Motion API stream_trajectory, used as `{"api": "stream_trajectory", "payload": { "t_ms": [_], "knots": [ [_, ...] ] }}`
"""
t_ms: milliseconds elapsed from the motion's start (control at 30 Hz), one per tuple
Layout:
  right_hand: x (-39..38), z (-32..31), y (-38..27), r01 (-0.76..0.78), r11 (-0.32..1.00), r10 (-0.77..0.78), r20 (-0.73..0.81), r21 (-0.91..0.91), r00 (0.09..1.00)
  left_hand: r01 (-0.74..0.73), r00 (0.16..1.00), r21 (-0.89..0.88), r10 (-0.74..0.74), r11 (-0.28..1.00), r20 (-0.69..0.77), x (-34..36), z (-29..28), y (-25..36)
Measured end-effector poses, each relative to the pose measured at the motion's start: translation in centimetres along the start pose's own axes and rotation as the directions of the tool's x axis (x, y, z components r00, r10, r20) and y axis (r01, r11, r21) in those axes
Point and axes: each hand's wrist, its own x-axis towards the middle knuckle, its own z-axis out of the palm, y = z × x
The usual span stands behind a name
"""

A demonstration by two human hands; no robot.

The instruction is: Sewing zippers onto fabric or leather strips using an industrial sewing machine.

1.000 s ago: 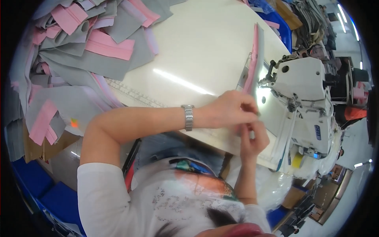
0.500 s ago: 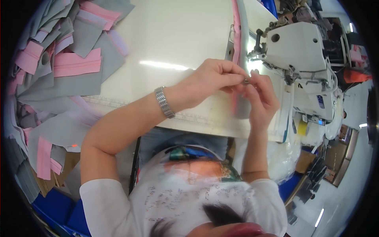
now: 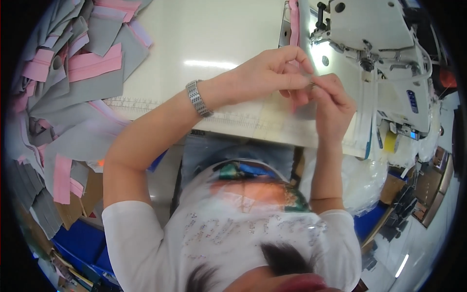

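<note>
Both hands meet above the right part of the white table, close to the sewing machine (image 3: 357, 22). Thumb and fingers of my left hand (image 3: 272, 73) pinch one side of a small metal piece (image 3: 312, 84). The fingertips of my right hand (image 3: 335, 102) close on its other side. Fingers cover most of this piece, so its exact kind does not show. Behind and beneath the hands runs a pink strip (image 3: 295, 24) along grey fabric, its near end partly hidden by my left hand.
Grey fabric pieces with pink bands (image 3: 95, 63) are heaped along the table's left side. A printed ruler scale (image 3: 233, 116) runs along the near part of the white tabletop (image 3: 194, 29). Blue bins (image 3: 80, 243) stand at lower left; clear plastic wrap (image 3: 362, 182) lies at right.
The head view has shifted, so the table and machine sit higher and the machine farther right. Both hands remain together on the small metal piece, the right fingers now closed tighter around it.
</note>
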Motion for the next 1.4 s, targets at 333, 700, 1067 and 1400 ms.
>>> {"api": "stream_trajectory", "payload": {
  "t_ms": [333,700,1067,1400],
  "knots": [
    [0.6,-2.3,1.4,-0.134,0.96,0.155,-0.069,0.244,0.985,-0.366,0.887,0.929,0.279,-0.059,0.367,1.3,0.3,-1.7],
    [2.1,-1.9,1.2,-0.165,0.981,0.173,-0.072,0.102,0.982,-0.041,0.951,0.315,0.134,0.948,-0.28,2.0,0.3,-0.5],
    [2.3,-1.5,1.6,-0.143,0.975,0.153,-0.048,0.168,0.987,0.015,0.953,0.341,0.089,0.94,-0.29,2.1,0.0,-0.9],
    [2.3,-0.6,1.9,-0.15,0.977,0.159,-0.05,0.151,0.986,-0.008,0.942,0.344,0.122,0.939,-0.312,1.9,-0.2,-1.2]
  ]
}}
